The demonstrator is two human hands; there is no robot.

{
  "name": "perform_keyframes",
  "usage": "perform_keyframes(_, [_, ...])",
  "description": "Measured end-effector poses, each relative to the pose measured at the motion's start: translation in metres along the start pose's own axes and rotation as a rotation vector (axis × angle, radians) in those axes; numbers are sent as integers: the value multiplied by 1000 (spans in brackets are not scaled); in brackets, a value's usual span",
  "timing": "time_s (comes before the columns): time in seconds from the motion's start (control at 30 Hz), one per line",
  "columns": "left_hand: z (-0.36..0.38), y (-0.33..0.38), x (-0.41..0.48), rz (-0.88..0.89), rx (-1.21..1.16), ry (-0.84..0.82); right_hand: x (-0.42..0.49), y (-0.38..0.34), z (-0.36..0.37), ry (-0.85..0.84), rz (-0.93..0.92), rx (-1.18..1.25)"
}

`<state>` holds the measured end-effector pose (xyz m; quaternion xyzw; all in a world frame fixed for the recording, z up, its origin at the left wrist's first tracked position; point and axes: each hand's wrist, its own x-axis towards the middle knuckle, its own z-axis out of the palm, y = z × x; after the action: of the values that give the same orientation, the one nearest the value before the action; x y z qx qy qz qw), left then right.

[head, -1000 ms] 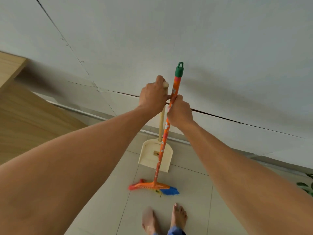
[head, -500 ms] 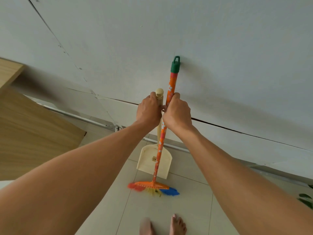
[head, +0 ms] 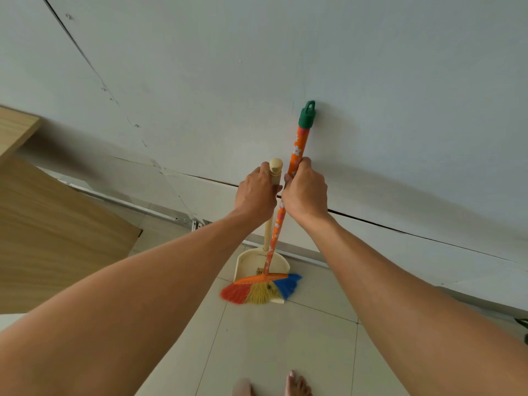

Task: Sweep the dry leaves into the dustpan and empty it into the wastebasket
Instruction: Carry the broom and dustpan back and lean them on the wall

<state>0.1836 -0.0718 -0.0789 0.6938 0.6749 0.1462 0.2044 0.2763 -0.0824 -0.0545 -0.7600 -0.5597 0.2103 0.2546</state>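
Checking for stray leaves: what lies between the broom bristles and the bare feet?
Head view: bare floor tile only between the bristles and the feet; no leaves.

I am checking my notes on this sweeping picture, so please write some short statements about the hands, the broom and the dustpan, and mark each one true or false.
1. The left hand grips the cream handle of the dustpan. True.
2. The right hand is empty. False: it grips the orange handle of the broom.
3. The broom has a green cap on top. True.
4. The broom bristles are all one colour. False: they are red, yellow and blue.
5. The dustpan lies flat in the middle of the floor. False: it stands upright close to the wall.
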Motion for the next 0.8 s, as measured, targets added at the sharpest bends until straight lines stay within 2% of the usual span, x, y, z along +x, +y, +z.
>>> perform_keyframes(0.53, [7,1,0,65,-122,-24,-5,11,6,35,39,15])
perform_keyframes(0.8, [16,3,-5,116,-35,-72,-8,14,5,49,95,2])
